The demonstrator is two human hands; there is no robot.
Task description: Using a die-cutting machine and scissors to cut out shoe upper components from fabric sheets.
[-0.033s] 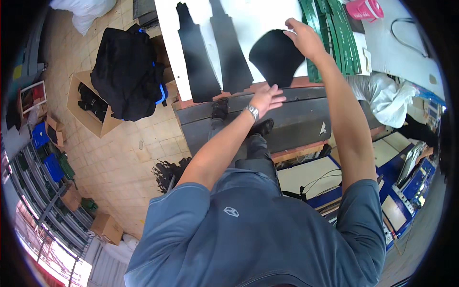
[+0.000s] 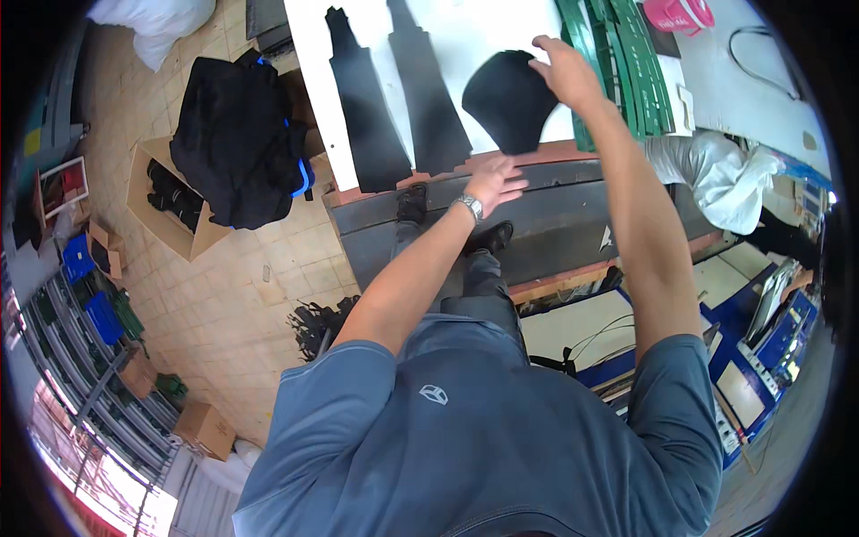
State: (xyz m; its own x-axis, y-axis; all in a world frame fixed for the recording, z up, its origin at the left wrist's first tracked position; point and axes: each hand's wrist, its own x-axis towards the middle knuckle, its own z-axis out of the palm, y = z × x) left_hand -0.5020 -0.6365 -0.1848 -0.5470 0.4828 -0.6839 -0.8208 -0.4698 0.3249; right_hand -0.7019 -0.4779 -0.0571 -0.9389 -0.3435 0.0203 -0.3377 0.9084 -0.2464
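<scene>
White tabletop (image 2: 492,27) beneath; landmark is the flat black fan-shaped piece, seemingly fabric (image 2: 506,100), lying on it. Left of the landmark: long grey tapering panel (image 2: 427,103), then long black tapering panel (image 2: 369,125). Right of it: green slotted strips (image 2: 631,76).

Change: compared with the preceding picture, the landmark sits slightly farther left, leaving a wider gap to the strips; its narrow end seems to reach less far over the near edge. Judgement: a small positional adjustment, piece lying flat.

Right hand (image 2: 573,79): at the landmark's upper right edge, thumb and index finger parted; cannot tell whether the thumb presses on it. Left hand (image 2: 495,185): just below its narrow end, fingers spread, nothing visibly held.
</scene>
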